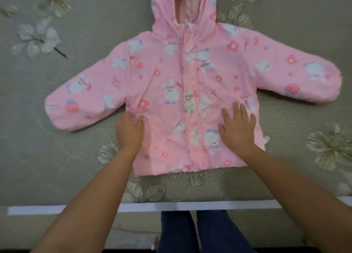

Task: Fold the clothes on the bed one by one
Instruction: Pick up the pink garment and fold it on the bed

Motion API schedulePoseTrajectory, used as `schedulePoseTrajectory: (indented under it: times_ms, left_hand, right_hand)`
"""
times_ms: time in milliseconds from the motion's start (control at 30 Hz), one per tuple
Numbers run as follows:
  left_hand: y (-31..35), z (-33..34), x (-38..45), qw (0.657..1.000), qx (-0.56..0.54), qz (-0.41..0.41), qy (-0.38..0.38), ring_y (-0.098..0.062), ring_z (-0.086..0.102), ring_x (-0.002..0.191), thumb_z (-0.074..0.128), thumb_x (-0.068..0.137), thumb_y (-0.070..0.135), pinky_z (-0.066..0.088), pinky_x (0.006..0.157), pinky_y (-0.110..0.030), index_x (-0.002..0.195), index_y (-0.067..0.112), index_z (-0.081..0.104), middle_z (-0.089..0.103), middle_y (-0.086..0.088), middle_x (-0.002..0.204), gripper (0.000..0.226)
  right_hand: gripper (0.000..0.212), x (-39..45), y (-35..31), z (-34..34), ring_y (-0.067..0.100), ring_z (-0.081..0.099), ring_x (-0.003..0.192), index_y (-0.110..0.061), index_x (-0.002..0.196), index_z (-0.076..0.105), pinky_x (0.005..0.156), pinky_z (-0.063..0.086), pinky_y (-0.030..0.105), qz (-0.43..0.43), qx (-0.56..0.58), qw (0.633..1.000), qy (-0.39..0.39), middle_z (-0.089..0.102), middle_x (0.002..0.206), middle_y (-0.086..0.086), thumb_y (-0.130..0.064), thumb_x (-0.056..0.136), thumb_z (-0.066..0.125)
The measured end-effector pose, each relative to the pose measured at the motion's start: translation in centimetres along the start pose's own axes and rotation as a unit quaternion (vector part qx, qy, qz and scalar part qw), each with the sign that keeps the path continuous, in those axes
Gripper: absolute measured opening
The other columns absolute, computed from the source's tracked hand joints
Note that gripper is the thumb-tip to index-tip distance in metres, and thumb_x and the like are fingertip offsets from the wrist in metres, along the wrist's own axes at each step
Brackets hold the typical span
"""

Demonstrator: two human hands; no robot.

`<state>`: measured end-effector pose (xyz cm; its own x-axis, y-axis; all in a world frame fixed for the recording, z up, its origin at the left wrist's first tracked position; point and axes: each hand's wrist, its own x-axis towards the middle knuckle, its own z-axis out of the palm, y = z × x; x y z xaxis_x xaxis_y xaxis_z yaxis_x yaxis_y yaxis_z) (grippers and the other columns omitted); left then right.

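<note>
A small pink hooded jacket (171, 77) printed with white rabbits and flowers lies spread front-up on the bed, both sleeves out to the sides and the hood pointing away from me. My left hand (130, 131) sits at the jacket's left side seam below the armpit, its fingertips tucked at the fabric edge. My right hand (239, 128) lies flat with spread fingers on the jacket's right front panel, pressing it down.
The bed (76, 157) has a grey-green cover with pale embroidered flowers. Its near edge shows a white strip (171, 206). My legs in dark jeans (200, 231) stand just below that edge.
</note>
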<state>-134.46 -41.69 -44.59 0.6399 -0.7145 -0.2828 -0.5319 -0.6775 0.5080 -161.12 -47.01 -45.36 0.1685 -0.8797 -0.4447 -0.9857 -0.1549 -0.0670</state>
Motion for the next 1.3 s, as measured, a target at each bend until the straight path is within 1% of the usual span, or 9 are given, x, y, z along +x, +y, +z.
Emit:
schedulePoseTrajectory:
  times_ms: [67,167,333,533,700,867,1067,1167,1300]
  left_hand:
    - [-0.4,-0.9,1.6,0.960,-0.161,-0.211,0.087,-0.033,0.048,0.118,0.060,0.086,0.028,0.038,0.100,-0.040,0.126,-0.001,0.044,0.050,-0.020,0.128,0.053]
    - [-1.3,-1.9,4.5,0.780,-0.413,-0.451,0.132,-0.024,0.056,0.110,0.065,0.081,0.037,0.046,0.094,-0.034,0.123,0.004,0.047,0.055,-0.011,0.127,0.056]
    - [-1.4,-4.4,8.4,0.635,-0.649,-0.379,0.179,-0.021,0.059,0.109,0.058,0.089,0.010,0.049,0.090,-0.033,0.127,0.008,0.045,0.056,-0.009,0.129,0.041]
    - [4.1,-5.3,6.7,0.880,-0.403,-0.068,0.243,0.002,0.057,0.081,0.058,0.084,0.001,0.042,0.070,-0.009,0.092,0.009,0.056,0.061,0.003,0.088,0.012]
    - [9.1,0.4,4.0,0.933,-0.020,0.310,-0.183,-0.027,0.035,0.130,0.059,0.086,0.020,0.024,0.107,-0.041,0.131,0.007,0.045,0.043,-0.013,0.138,0.049]
    - [6.6,3.8,4.3,0.896,0.235,0.339,-0.166,-0.022,0.002,0.143,0.045,0.091,0.026,0.000,0.112,-0.040,0.143,0.014,0.024,0.011,-0.003,0.155,0.057]
    - [5.6,4.3,5.2,0.865,0.312,0.324,-0.223,-0.021,-0.005,0.143,0.042,0.093,0.030,0.000,0.112,-0.038,0.147,0.019,0.012,-0.003,0.001,0.156,0.062]
    - [6.8,3.3,5.4,0.880,0.239,0.321,-0.257,-0.025,0.002,0.143,0.048,0.092,0.019,0.006,0.112,-0.035,0.144,0.011,0.022,0.006,-0.007,0.155,0.059]
    - [6.4,0.1,4.5,0.979,-0.039,0.186,-0.068,-0.039,0.038,0.127,0.049,0.088,-0.004,0.027,0.107,-0.039,0.125,-0.009,0.047,0.042,-0.028,0.135,0.037]
  right_hand:
    - [0.055,0.9,-2.4,-0.7,0.030,0.007,0.142,-0.015,0.143,0.029,0.110,0.008,0.050,-0.038,0.024,0.999,0.026,0.011,0.154,0.015,-0.029,0.092,0.045]
    - [0.056,2.8,-6.2,-1.1,0.027,0.002,0.143,-0.023,0.145,0.021,0.111,0.007,0.048,-0.105,0.030,0.994,0.011,0.005,0.155,0.009,-0.034,0.094,0.041]
    - [0.059,4.7,-9.1,-0.3,0.025,-0.005,0.143,-0.033,0.146,0.009,0.112,0.008,0.049,-0.110,-0.017,0.990,-0.082,-0.010,0.156,0.003,-0.043,0.095,0.035]
    - [0.047,4.1,-6.8,-2.9,0.026,0.023,0.139,-0.006,0.138,0.037,0.110,0.020,0.034,-0.102,0.187,0.975,-0.063,0.023,0.151,0.013,-0.014,0.093,0.049]
    - [0.028,3.2,-0.1,-3.8,0.038,0.053,0.108,0.008,0.110,0.057,0.094,0.033,0.034,0.135,0.265,0.947,0.118,0.056,0.115,0.029,-0.010,0.089,0.055]
    - [0.030,6.3,5.0,-4.8,0.020,0.052,0.068,-0.011,0.073,0.050,0.064,0.044,0.033,0.473,0.601,0.625,0.156,0.055,0.087,0.011,-0.036,0.086,0.058]
    - [0.032,10.5,5.5,-8.2,0.022,0.063,0.083,-0.008,0.119,0.052,0.059,0.054,0.027,0.383,0.819,0.339,0.259,0.063,0.107,0.006,-0.013,0.088,0.059]
    - [0.011,11.4,3.5,-10.4,0.017,0.050,0.078,-0.003,0.095,0.060,0.068,0.043,0.021,0.330,0.683,0.547,0.354,0.055,0.088,0.006,0.000,0.088,0.052]
    - [0.021,9.6,-3.1,-8.9,0.031,0.057,0.079,0.000,0.084,0.067,0.076,0.043,0.043,-0.042,0.339,0.865,0.368,0.060,0.084,0.027,0.000,0.070,0.051]
